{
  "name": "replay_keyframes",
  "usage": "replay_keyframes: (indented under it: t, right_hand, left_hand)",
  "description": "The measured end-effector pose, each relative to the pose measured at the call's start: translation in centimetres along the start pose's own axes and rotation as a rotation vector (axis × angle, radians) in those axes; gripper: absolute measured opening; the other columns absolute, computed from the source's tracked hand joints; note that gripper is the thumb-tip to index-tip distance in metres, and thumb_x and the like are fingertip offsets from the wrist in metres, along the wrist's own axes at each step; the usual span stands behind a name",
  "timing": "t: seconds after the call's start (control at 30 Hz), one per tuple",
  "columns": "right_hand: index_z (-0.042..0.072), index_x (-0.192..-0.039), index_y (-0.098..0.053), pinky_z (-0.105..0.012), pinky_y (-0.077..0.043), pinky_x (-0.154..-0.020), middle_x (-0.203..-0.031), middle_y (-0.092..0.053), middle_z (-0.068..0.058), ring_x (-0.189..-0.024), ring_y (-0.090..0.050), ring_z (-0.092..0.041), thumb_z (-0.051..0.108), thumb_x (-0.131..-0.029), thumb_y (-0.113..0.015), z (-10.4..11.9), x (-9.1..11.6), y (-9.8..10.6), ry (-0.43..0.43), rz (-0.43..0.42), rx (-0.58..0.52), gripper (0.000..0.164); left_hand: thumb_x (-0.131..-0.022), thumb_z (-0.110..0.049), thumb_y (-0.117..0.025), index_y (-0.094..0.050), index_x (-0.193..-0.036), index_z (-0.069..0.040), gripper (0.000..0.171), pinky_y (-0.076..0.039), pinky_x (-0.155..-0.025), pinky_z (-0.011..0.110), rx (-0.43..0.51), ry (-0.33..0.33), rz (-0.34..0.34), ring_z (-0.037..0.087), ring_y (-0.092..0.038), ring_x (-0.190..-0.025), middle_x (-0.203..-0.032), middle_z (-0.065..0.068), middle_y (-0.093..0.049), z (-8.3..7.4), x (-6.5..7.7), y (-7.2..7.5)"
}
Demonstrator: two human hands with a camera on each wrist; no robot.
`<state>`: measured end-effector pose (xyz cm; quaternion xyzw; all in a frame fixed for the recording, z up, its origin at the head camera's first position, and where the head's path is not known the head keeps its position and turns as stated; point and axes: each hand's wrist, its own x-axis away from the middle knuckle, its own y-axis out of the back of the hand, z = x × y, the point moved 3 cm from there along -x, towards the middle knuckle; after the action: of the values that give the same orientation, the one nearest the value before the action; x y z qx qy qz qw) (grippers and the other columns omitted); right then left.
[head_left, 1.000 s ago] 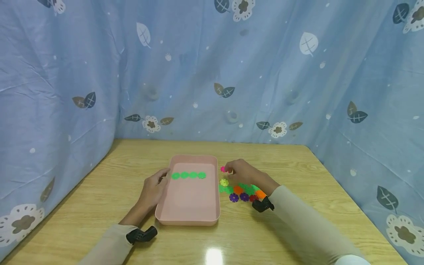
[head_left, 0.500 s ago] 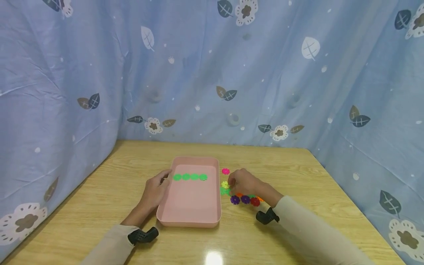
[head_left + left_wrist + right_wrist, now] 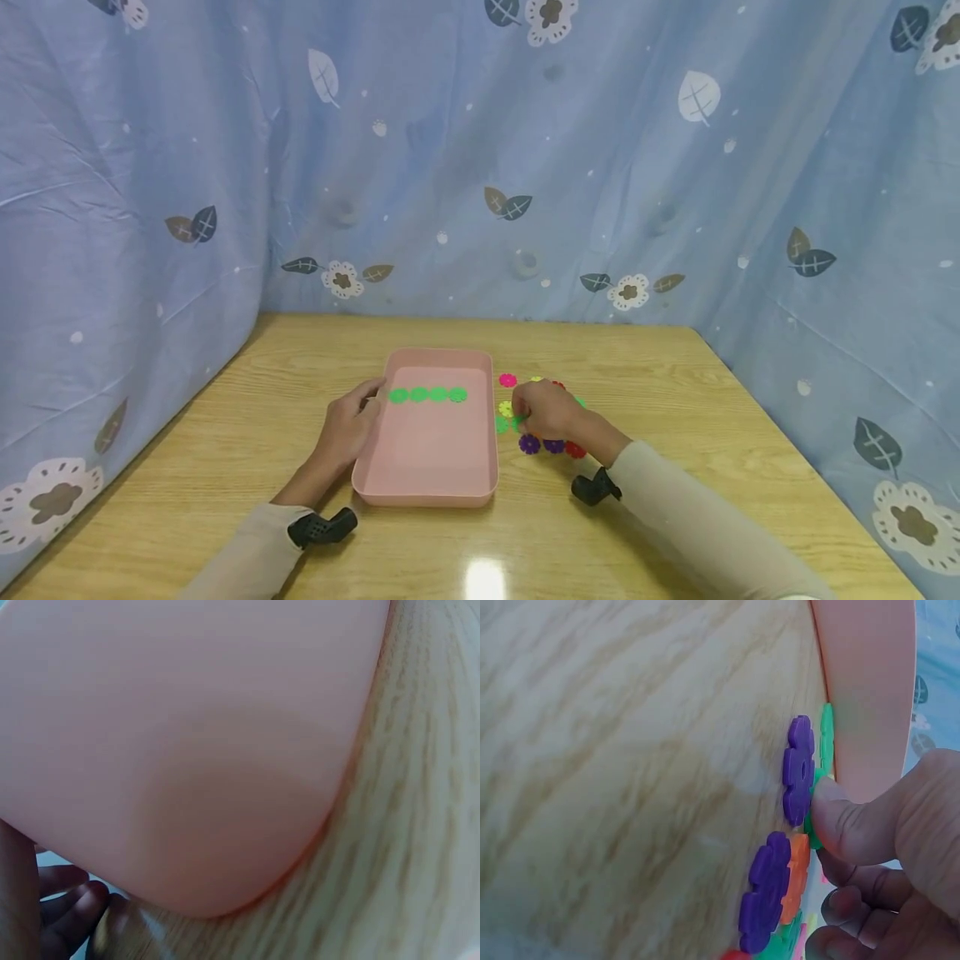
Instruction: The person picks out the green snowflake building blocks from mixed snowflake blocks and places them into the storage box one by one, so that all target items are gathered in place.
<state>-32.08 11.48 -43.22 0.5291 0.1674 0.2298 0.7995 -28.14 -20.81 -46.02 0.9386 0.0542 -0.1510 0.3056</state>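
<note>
Green flower piece is lying on the table, just outside the right wall of the pink tray, at the thumb tip of my right hand. Off to the left, my left hand is gripping the tray's left side, fingers bending against the rim. Inside, four green pieces are making a sideways row toward the far end, while the tray's long side is running away from me. Beside the right wall, another green piece, a yellow piece and, farther off, a pink piece are lying. Next along is the piece I am touching: it is lying left of my right palm, so the right hand is the nearer one, and the tray is standing leftward beyond it. Being round, it is giving me no long axis to line up with. My thumb is touching it and my other fingers are curling below, but I cannot tell whether I am pinching it. Rightward, a purple piece and an orange piece are crowding it, so a neighbour could, I judge, be catching.
</note>
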Motion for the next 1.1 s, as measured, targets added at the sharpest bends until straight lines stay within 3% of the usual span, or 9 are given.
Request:
replay_keyframes:
  t: [0.13, 0.33, 0.63, 0.87, 1.1]
  right_hand:
    - [0.008, -0.096, -0.069, -0.04, -0.056, -0.079, -0.09, -0.068, 0.0, -0.087, -0.066, -0.018, 0.006, -0.086, -0.079, 0.0, 0.1, 0.1, 0.005, 0.014, -0.004, 0.015]
    - [0.009, -0.093, -0.07, -0.037, -0.055, -0.076, -0.086, -0.068, 0.002, -0.083, -0.064, -0.015, 0.009, -0.086, -0.08, -0.5, 0.3, 0.1, 0.012, 0.031, -0.031, 0.013]
    - [0.008, -0.089, -0.068, -0.027, -0.051, -0.066, -0.076, -0.065, 0.005, -0.068, -0.058, -0.009, 0.002, -0.087, -0.076, -0.7, 0.2, 0.6, 0.11, 0.063, -0.106, 0.01]
    - [0.007, -0.087, -0.068, -0.024, -0.041, -0.059, -0.061, -0.053, 0.006, -0.054, -0.039, -0.007, -0.003, -0.089, -0.069, -0.4, -0.3, 1.4, 0.158, 0.002, -0.168, 0.009]
    - [0.004, -0.091, -0.07, -0.027, -0.046, -0.065, -0.068, -0.058, 0.002, -0.059, -0.045, -0.009, -0.002, -0.091, -0.069, 0.4, -1.2, 2.2, 0.165, -0.06, -0.198, 0.006]
  left_hand:
    - [-0.103, -0.01, -0.043, -0.055, -0.144, -0.002, 0.043, -0.051, -0.094, 0.049, 0.01, -0.001, 0.0, 0.034, -0.066, -0.113, -0.133, 0.022, -0.063, 0.1, 0.0, 0.0]
    - [-0.103, -0.01, -0.043, -0.055, -0.143, -0.001, 0.043, -0.053, -0.093, 0.049, 0.018, 0.004, 0.002, 0.035, -0.067, -0.112, -0.132, 0.022, -0.064, 0.2, 0.2, -0.1]
    - [-0.104, -0.01, -0.043, -0.056, -0.142, 0.0, 0.042, -0.053, -0.094, 0.05, 0.027, 0.001, -0.003, 0.036, -0.067, -0.114, -0.133, 0.022, -0.065, 0.2, 0.4, -0.1]
    - [-0.104, -0.011, -0.043, -0.056, -0.142, -0.001, 0.042, -0.052, -0.093, 0.049, 0.015, -0.006, -0.003, 0.035, -0.067, -0.113, -0.132, 0.022, -0.065, 0.2, 0.1, 0.0]
    - [-0.104, -0.011, -0.043, -0.056, -0.142, -0.001, 0.041, -0.052, -0.094, 0.05, 0.023, -0.009, 0.0, 0.036, -0.067, -0.114, -0.132, 0.022, -0.064, 0.1, 0.1, 0.0]
